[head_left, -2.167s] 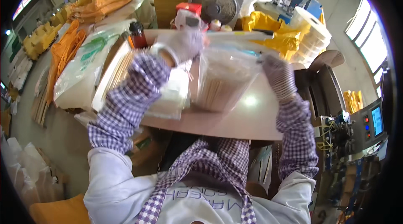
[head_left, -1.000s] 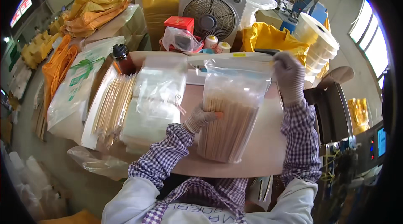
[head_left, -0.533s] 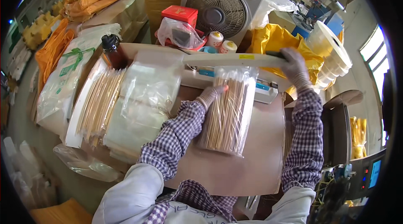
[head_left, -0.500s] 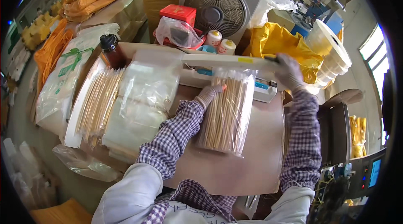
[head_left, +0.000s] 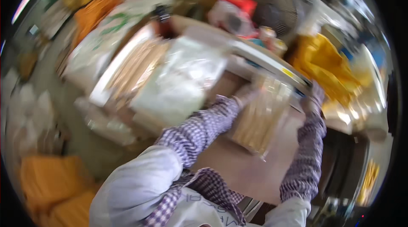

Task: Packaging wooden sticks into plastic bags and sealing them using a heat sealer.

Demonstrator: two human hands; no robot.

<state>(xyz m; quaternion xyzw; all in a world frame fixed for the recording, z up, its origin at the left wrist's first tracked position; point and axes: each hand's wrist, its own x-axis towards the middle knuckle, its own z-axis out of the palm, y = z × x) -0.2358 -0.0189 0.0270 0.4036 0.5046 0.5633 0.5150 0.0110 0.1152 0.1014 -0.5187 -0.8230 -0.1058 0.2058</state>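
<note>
On the smooth brownish-pink surface, toward its right half, a clear plastic bag filled with thin pale wooden sticks lies tilted, its top end close to a long pale bar with a yellow label. The left hand, gloved and coming out of a purple-and-white checked sleeve, is at the upper left side of the bag; blur hides whether its fingers pinch the plastic or only rest there. The right hand, also gloved, is at the right-hand end of the bar, apart from the bag; whether it is wrapped around that end cannot be told.

Left of the filled bag lies a stack of flat, clear plastic bags, shining under the light. Beside that stack, farther left, a white open box holds more loose pale sticks, and a dark reddish bottle with a black cap stands near the box's far end. Beyond the bar are a bright red box and a grey square-framed fan. A crumpled yellow plastic sack lies beyond the right hand.
</note>
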